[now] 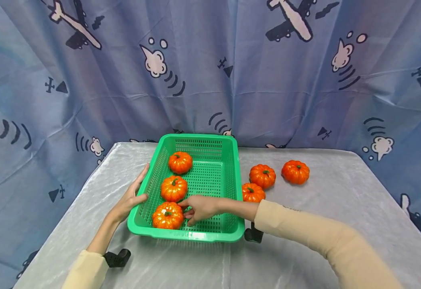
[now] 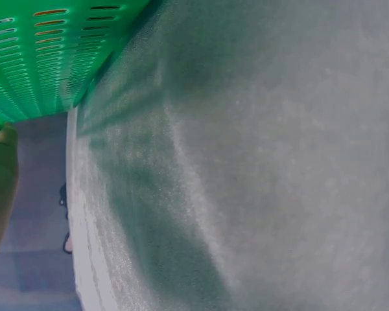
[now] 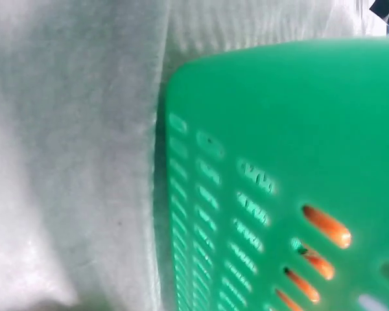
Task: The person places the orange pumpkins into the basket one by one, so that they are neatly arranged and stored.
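Observation:
A green plastic basket (image 1: 205,239) stands on the table with three orange pumpkins along its left side: a back one (image 1: 180,162), a middle one (image 1: 174,188) and a front one (image 1: 167,216). My left hand (image 1: 129,200) holds the basket's left rim, thumb over the edge and fingers along the outer wall. Reaching in over the right rim, my right hand (image 1: 201,208) has its fingertips at the right side of the front pumpkin, not wrapped round it. In the right wrist view, the basket's wall (image 3: 285,129) hides that hand.
Outside the basket on the right are three more pumpkins: one against its wall (image 1: 253,193), one just behind (image 1: 262,176) and one farther right (image 1: 295,172). A silvery cloth (image 1: 326,192) covers the table. A blue patterned curtain (image 1: 203,80) hangs behind.

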A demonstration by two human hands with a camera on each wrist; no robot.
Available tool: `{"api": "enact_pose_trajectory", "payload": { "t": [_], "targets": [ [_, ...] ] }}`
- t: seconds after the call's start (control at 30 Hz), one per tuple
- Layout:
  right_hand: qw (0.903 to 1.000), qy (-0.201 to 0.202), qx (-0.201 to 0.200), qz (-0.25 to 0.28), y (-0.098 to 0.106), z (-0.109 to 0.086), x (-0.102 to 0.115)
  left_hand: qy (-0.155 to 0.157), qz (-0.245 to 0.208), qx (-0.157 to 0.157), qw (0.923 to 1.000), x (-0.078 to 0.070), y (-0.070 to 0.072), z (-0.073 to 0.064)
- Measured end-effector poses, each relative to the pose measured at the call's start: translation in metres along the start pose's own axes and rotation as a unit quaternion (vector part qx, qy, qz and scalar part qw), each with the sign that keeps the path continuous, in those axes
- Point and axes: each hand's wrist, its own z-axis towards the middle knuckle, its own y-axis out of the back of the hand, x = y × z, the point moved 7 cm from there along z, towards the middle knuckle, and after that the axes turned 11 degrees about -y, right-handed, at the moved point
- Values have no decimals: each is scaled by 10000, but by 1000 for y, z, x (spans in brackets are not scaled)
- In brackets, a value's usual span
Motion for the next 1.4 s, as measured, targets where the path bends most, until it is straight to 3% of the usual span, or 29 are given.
{"api": "enact_pose_trajectory", "payload": {
  "t": [0.13, 0.27, 0.4, 0.5, 0.63, 0.73, 0.83, 1.0, 1.07, 1.13, 1.2, 1.3, 1.4],
  "targets": [
    [9998, -87, 49, 161, -2, 1, -2, -4, -11, 5, 10000, 0, -1, 0],
    [9999, -13, -40, 100, 9, -12, -1, 22, 0, 6, 10000, 1, -2, 1],
    [9957, 697, -535, 285, 42, -45, 6, 69, 86, -32, 9999, 1, 1, 1],
    [9820, 1216, -995, 1049, 77, -77, -6, 42, 89, -39, 9999, 0, 2, 2],
    [9538, 1284, -1685, 2130, 119, -120, -59, 3, 57, -7, 10000, 0, 2, 2],
    [9369, 1218, -2148, 2476, 141, -151, -113, 18, 62, 15, 10000, 0, 2, 1],
    [9243, 1067, -2505, 2675, 154, -180, -168, 14, 36, 45, 10000, 1, 1, 0],
    [8854, 823, -3079, 3384, 170, -221, -246, -26, 64, 61, 10000, 0, 1, -1],
    [8765, 698, -3222, 3508, 173, -230, -269, -22, 116, 54, 9999, -1, 1, -2],
    [8813, 386, -3337, 3324, 172, -235, -290, -2, 139, 46, 9999, -2, 1, -3],
    [8921, 45, -3321, 3063, 169, -236, -306, 26, 159, 31, 9999, -2, 1, -3],
    [9067, -343, -3085, 2857, 161, -232, -323, 23, 189, 28, 9998, -2, 0, -3],
    [9143, -524, -2795, 2883, 155, -223, -330, 10, 159, 41, 9999, -2, -1, -2]
  ]
}}
